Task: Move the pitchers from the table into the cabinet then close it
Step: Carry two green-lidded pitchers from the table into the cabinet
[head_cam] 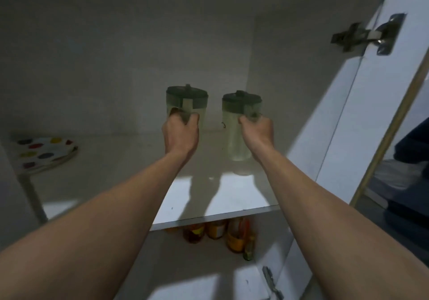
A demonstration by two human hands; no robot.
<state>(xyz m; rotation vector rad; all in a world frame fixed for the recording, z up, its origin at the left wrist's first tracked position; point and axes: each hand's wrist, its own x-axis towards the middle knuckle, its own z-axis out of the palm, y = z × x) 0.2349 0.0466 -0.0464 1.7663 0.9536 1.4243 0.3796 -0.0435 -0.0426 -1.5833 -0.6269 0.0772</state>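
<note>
2 pitchers (186,104) – 1 per hand (180,135)

Cabinet shelf (232,197): two pitchers, left (199,107) and right (236,137), side by side; spotted plates (44,153) far left

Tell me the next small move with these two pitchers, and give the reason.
Probably let go of both handles and draw the arms back. The left hand and right hand each keep a grip on an upright pitcher: the left pitcher and the right pitcher appear to stand on the cabinet shelf. The cabinet door is still open.
</note>
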